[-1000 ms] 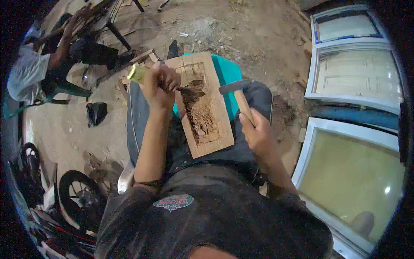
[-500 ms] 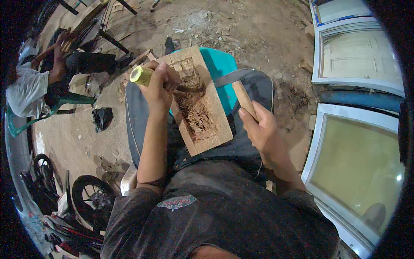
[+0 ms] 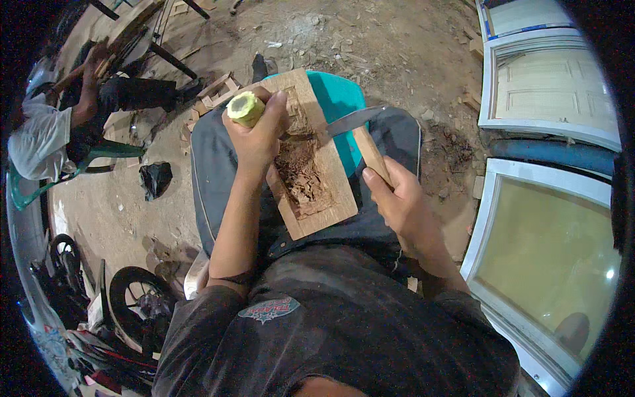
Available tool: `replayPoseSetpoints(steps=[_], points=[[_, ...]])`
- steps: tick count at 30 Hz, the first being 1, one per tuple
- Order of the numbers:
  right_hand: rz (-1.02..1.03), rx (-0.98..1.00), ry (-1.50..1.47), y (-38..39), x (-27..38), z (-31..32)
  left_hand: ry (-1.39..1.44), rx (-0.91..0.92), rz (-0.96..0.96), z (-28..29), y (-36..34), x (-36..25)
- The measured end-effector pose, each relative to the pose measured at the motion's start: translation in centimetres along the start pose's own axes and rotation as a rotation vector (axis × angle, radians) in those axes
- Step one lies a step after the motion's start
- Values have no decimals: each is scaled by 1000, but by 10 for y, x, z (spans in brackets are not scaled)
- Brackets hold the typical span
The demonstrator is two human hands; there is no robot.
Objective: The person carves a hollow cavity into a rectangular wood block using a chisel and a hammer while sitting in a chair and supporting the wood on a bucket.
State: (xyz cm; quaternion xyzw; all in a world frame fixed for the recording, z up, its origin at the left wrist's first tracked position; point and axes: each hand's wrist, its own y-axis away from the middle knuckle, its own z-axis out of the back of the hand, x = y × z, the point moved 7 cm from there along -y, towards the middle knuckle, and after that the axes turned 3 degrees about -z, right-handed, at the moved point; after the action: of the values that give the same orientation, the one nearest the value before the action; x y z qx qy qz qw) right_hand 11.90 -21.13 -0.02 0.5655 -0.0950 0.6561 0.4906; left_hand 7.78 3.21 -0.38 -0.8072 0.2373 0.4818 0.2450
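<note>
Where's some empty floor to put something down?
Mostly bare floor lies between the black bag and the motorcycle wheel. It's crowded at the wooden board: the left hand is over it and the hammer is near its right edge. Wood scraps lie farther off; white frames line the right.

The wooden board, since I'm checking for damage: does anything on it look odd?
Yes: the wooden board has a ragged recess, with loose-looking brown chips in its nearer half, rough against the smooth rim.

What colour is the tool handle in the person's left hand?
The tool handle in the left hand is pale yellow-green, seen best in the head view.
</note>
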Motion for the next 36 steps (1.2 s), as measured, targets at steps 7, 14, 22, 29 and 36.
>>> replayPoseSetpoints(steps=[7,14,22,29,36], points=[[13,0,44,-2,0,1,-104,25,1,-8,-3,-4],[23,-10,54,-2,-1,5,-182,40,-13,-14,-2,1],[-5,31,78,-2,2,6,-246,82,-53,-21,1,-3],[-37,20,0,0,3,10,-140,63,36,-17,-5,-1],[-15,99,-92,5,26,0,-230,156,-30,-18,-9,-3]])
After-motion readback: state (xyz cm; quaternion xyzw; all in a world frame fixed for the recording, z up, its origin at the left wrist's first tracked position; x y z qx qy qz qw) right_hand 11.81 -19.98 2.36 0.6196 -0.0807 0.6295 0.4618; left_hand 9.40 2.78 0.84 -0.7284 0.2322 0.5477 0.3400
